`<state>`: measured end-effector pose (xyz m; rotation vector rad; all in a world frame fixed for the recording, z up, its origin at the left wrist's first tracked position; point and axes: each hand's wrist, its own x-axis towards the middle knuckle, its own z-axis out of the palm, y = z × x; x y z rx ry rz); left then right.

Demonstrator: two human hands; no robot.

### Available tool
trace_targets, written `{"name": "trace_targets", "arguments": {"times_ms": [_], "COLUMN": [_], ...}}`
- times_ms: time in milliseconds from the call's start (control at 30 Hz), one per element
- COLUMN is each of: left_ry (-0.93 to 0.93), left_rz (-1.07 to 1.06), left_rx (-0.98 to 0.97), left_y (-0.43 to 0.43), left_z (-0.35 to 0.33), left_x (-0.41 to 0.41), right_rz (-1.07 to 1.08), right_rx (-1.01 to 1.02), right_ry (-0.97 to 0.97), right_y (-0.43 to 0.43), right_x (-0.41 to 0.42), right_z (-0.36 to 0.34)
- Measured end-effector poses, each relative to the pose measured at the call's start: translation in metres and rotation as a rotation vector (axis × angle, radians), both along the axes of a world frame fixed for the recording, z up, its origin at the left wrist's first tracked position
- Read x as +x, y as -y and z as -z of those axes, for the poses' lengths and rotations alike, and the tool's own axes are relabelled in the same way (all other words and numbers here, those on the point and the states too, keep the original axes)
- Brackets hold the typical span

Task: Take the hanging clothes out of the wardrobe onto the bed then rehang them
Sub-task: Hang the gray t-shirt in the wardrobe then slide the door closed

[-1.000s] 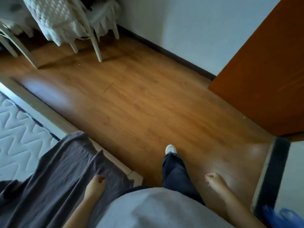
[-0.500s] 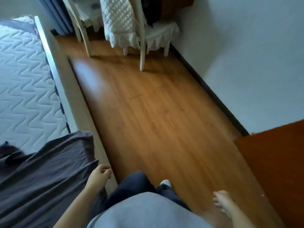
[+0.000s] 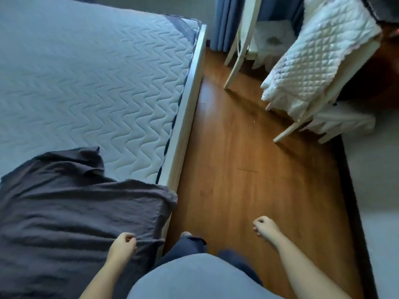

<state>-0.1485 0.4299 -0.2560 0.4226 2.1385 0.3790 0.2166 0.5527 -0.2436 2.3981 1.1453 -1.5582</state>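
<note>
Turned to bed [image 3: 190,108]: grey garment [image 3: 75,212] laid down, likely delivered. Left hand [image 3: 123,244] on it, grip unclear; right hand [image 3: 264,227] slack, empty.

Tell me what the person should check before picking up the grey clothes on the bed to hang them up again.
1. Dark grey garment lies on the bed: ok; one edge drapes over the side.
2. Left hand has hold of the garment: cannot tell; its curled fingers sit at the fabric's edge.
3. Right hand free to help: ok; it holds nothing, above the floor.
4. Hanger within sight: not ok; none shows.
5. Wardrobe in view: not ok; only chairs stand ahead.
</note>
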Motion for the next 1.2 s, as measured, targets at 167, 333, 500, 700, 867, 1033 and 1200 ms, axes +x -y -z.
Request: {"name": "trace_targets", "arguments": {"times_ms": [167, 333, 500, 700, 867, 1033, 1200], "left_ry": [0.033, -0.014, -0.066, -0.13, -0.146, -0.091, -0.016], "left_rz": [-0.202, -0.501, -0.831, -1.22, -1.43, -1.409, -1.267], "left_rx": [0.046, 0.083, 0.071, 0.086, 0.114, 0.106, -0.043], "left_y": [-0.024, -0.039, -0.039, -0.014, 0.022, 0.069, 0.146], "left_z": [0.008, 0.006, -0.005, -0.014, -0.014, -0.01, 0.024], "left_x": [-0.012, 0.001, 0.036, 0.074, 0.066, 0.024, -0.026], "right_rz": [-0.307, -0.608, -0.911, -1.248, -1.409, -1.475, -1.655], "right_rx": [0.079, 0.039, 0.053, 0.026, 0.015, -0.024, -0.037], "right_ry": [-0.077, -0.053, 0.018, 0.112, 0.052, 0.064, 0.068], "right_y": [-0.112, -0.204, -0.283, -0.314, -0.268, -0.191, -0.104], "right_x": [-0.063, -0.105, -0.152, -0.232, -0.308, -0.366, -0.424], "right_z": [0.019, 0.027, 0.009, 0.005, 0.007, 0.02, 0.014]}}
